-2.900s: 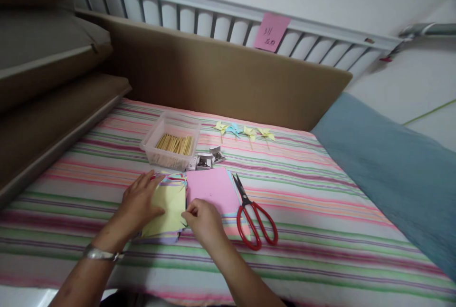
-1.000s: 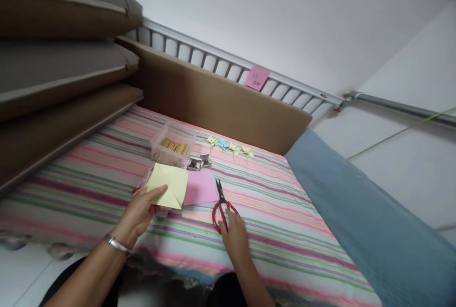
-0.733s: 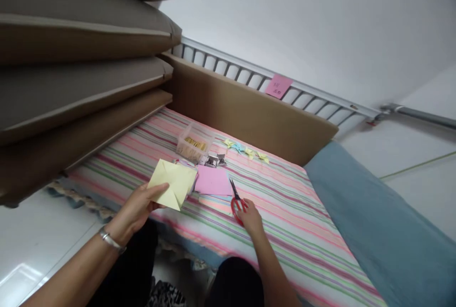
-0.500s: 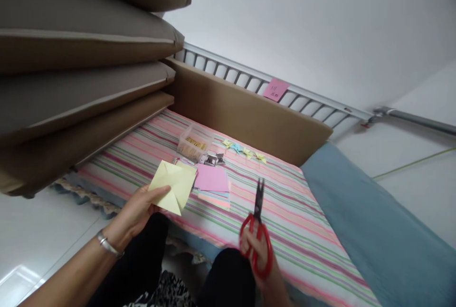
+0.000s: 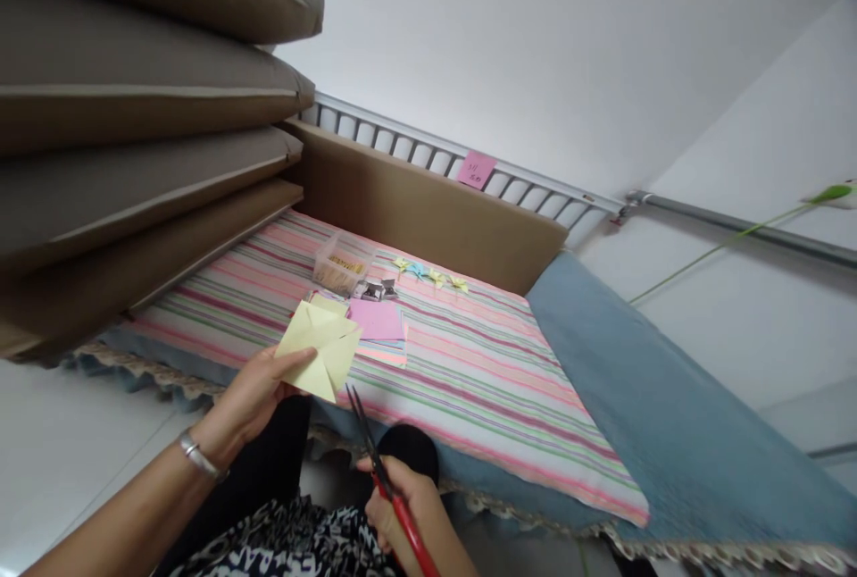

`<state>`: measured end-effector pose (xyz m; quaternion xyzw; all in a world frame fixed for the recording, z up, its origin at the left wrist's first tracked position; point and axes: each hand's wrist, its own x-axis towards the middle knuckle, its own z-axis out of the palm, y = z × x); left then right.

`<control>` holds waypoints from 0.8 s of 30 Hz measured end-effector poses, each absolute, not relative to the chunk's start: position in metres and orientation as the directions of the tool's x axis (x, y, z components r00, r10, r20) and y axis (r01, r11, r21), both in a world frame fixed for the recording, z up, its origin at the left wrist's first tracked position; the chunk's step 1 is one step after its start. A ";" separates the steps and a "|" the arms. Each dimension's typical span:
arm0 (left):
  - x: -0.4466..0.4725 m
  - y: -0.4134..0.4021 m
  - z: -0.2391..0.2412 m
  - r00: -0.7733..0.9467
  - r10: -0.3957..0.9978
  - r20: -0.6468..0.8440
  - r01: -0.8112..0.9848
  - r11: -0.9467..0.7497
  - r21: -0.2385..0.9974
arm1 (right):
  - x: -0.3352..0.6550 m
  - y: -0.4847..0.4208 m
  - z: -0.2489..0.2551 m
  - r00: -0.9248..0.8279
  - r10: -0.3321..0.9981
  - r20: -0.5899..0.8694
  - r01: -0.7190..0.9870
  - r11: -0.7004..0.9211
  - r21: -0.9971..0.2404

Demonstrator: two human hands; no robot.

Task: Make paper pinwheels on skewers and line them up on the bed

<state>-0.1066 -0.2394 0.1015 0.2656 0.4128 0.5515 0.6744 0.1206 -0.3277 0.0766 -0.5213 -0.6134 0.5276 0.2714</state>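
Note:
My left hand point(image 5: 271, 380) grips a square of pale yellow paper point(image 5: 328, 345) by its left edge, the thumb on top; cuts or creases run in from its corners. In my right hand point(image 5: 402, 497) are scissors with red handles point(image 5: 413, 528), their dark blades pointing up and left. The slightly parted blade tips lie just below and right of the paper, apart from it. Behind it on the striped cloth point(image 5: 482, 380) rests a stack of coloured paper point(image 5: 378, 320), pink on top.
A clear plastic box point(image 5: 344, 264) holds small sticks or similar pieces. Beside it lie small silvery-black items point(image 5: 376, 289). Several little folded pinwheel shapes point(image 5: 436, 278) line the far side. Tall folded brown cushions point(image 5: 153, 130) rise at left; a brown panel point(image 5: 428, 211) stands at the back.
My right hand has brought the scissors left, from over the cloth to beside the paper, turning the blades leftward. The left hand still holds the paper. The view has swung right.

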 end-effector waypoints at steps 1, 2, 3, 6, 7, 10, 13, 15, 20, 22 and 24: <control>-0.107 -0.241 0.102 0.053 0.965 -0.257 -0.524 0.246 0.815 | 0.119 -0.331 0.080 -0.301 0.928 -0.220 0.368 -0.100 -0.925; -0.108 -0.243 0.103 0.061 0.967 -0.246 -0.524 0.241 0.817 | 0.118 -0.335 0.084 -0.289 0.931 -0.221 0.380 -0.100 -0.920; -0.108 -0.244 0.104 0.074 0.969 -0.235 -0.524 0.238 0.818 | 0.117 -0.338 0.088 -0.278 0.934 -0.224 0.389 -0.104 -0.915; -0.104 -0.245 0.104 0.118 0.972 -0.202 -0.526 0.234 0.818 | 0.115 -0.344 0.099 -0.244 0.939 -0.241 0.411 -0.125 -0.903; -0.102 -0.245 0.104 0.125 0.972 -0.199 -0.529 0.235 0.815 | 0.115 -0.345 0.101 -0.233 0.940 -0.249 0.419 -0.134 -0.898; -0.095 -0.248 0.103 0.134 0.968 -0.214 -0.535 0.252 0.806 | 0.114 -0.345 0.104 -0.202 0.944 -0.262 0.430 -0.155 -0.889; -0.091 -0.253 0.102 0.164 0.961 -0.222 -0.530 0.276 0.802 | 0.113 -0.344 0.104 -0.199 0.947 -0.253 0.418 -0.152 -0.896; -0.090 -0.255 0.103 0.172 0.961 -0.217 -0.533 0.276 0.800 | 0.112 -0.344 0.104 -0.207 0.948 -0.241 0.411 -0.140 -0.901; -0.086 -0.258 0.105 0.175 0.963 -0.206 -0.542 0.269 0.796 | 0.111 -0.343 0.103 -0.194 0.958 -0.211 0.413 -0.115 -0.903; -0.084 -0.259 0.106 0.174 0.962 -0.210 -0.547 0.272 0.792 | 0.111 -0.342 0.103 -0.179 0.965 -0.194 0.410 -0.106 -0.906; -0.082 -0.260 0.108 0.176 0.961 -0.211 -0.551 0.274 0.788 | 0.111 -0.342 0.103 -0.175 0.967 -0.183 0.405 -0.099 -0.909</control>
